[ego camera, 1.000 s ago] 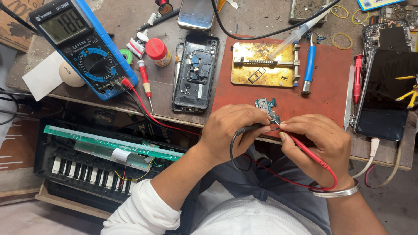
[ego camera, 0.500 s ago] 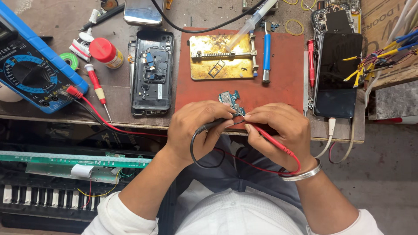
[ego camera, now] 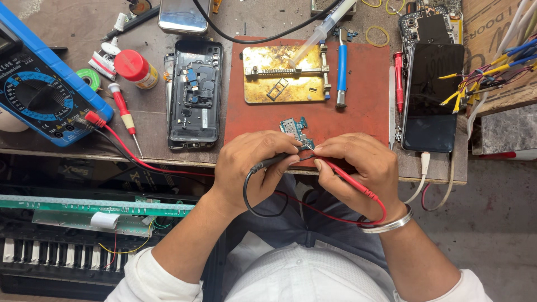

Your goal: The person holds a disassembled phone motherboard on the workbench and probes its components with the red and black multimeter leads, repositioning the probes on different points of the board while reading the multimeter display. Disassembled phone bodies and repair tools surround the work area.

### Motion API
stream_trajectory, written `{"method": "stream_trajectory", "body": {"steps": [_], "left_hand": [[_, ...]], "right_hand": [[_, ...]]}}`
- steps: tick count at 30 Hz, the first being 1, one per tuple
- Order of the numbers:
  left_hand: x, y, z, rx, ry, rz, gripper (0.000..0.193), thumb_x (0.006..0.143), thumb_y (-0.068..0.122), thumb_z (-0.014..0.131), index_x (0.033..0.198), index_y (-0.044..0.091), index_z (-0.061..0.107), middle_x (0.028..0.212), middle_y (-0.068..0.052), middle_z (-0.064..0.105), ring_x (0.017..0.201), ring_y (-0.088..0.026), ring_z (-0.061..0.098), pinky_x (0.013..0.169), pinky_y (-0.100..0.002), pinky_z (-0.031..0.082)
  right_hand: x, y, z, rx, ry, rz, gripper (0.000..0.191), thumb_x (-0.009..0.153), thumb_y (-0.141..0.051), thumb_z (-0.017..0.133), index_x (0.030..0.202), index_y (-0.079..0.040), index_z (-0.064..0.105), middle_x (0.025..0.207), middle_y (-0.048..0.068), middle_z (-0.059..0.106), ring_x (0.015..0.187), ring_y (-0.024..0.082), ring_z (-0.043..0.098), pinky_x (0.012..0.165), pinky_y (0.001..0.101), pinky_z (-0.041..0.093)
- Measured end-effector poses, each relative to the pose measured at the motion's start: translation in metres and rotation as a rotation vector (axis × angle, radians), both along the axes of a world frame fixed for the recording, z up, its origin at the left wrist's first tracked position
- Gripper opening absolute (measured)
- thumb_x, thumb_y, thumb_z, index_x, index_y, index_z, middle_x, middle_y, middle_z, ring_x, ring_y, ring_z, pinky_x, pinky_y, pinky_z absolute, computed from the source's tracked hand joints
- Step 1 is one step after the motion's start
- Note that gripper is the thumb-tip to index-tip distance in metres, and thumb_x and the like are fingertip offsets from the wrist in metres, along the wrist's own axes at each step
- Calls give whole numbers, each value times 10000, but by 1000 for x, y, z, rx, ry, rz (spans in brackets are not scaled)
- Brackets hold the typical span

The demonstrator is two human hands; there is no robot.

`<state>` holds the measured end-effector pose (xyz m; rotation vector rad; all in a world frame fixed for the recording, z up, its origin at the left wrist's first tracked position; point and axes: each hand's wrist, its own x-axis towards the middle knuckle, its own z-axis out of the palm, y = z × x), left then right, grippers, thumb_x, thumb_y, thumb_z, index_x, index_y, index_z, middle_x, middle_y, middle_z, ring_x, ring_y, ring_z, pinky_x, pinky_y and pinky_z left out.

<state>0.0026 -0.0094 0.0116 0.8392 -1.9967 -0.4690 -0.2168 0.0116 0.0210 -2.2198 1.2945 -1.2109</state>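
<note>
On the red mat [ego camera: 358, 112], a small blue-green circuit board [ego camera: 295, 130] lies flat

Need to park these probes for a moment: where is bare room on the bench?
Bare red mat lies right of the small circuit board, below the brass fixture and blue tool. The left side is crowded: opened phone, screwdriver, multimeter.

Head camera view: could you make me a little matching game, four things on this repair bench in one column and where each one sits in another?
Things:
1. multimeter
2. small circuit board
3. red probe
4. black probe

Places:
A. in the left hand
B. far left of the bench
C. in the right hand
D. on the red mat, at the probe tips

Pairs: 1-B, 2-D, 3-C, 4-A
</note>
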Motion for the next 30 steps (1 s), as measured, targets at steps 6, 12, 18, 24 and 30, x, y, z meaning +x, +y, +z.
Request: {"method": "stream_trajectory", "body": {"steps": [6,12,18,24,30], "left_hand": [[-1,0,-1,1,2,10,160,959,155,762,1052,104,641,1047,-39,755,974,-250,757,846,-356,583],[0,1,-1,-1,11,5,163,961,148,761,1058,103,638,1056,-38,756,999,-250,759,859,-361,582],[0,1,-1,0,6,3,162,958,146,761,1055,105,638,1057,-38,756,999,-253,755,856,-364,577],[-1,2,-1,15,7,-5,158,950,144,765,1046,106,645,1046,-40,755,975,-251,751,825,-362,566],[1,-2,2,3,39,-12,170,946,139,774,1059,100,654,1052,-36,747,1008,-252,750,859,-364,573]], "right_hand": [[0,0,0,-9,-6,3,158,786,-40,787,936,-46,737,919,83,753,882,234,747,818,341,582],[0,1,1,9,-10,0,161,782,-37,788,936,-48,742,921,84,755,876,232,746,805,334,582],[0,0,1,3,0,5,152,786,-40,790,929,-47,739,911,82,752,876,235,746,809,340,581],[0,1,0,11,-8,8,149,788,-43,788,928,-45,737,909,82,751,873,235,743,805,341,580],[2,-2,4,13,-2,-3,146,792,-45,783,932,-44,743,917,85,748,882,242,739,817,343,577]]}}
